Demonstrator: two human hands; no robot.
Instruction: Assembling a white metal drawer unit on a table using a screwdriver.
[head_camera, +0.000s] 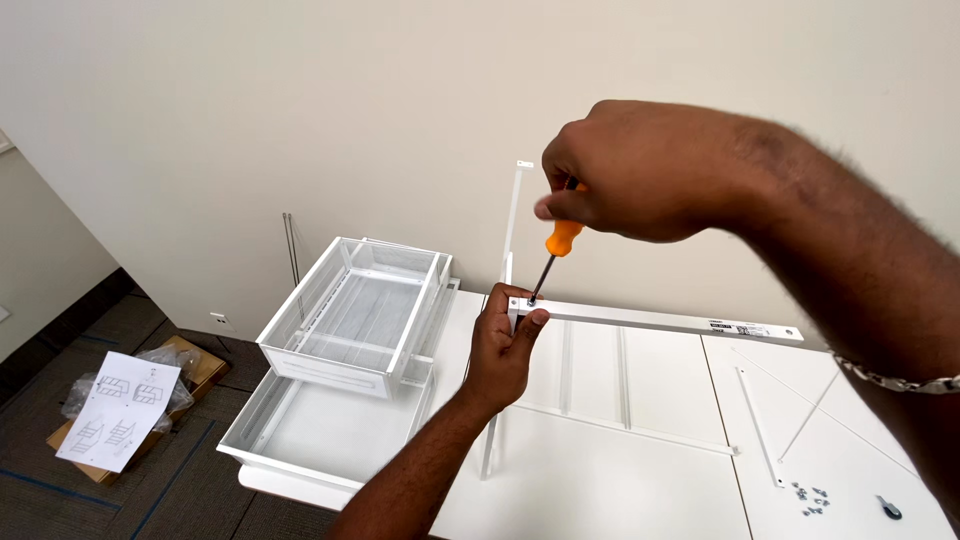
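White table (620, 470); dark carpet floor (60, 420)

Small white label (742, 327) on rail, perhaps plastic bag (75, 395) on floor

A: Light level? 
B: Bright and even, soft indoor light. The wall (250, 100) reads as a smooth pale grey-white with a mild falloff toward the left edge.

A: Shadows? 
B: Faint. Soft shade under the stacked wire baskets (350, 310) and beneath the left hand (505, 345) on the worktop (600, 470). No hard edges.

A: Glare? 
B: The white worktop is close to blown out; little surface detail shows. The carpet (60, 490) at lower left is much darker.

A: Sharpness? 
B: Mostly crisp. The right hand (640, 175), nearest the lens, looks slightly soft. The small screws (812, 498) are too small to resolve.

A: Distortion? 
B: Wide-angle stretch; the right forearm swells at the frame edge.
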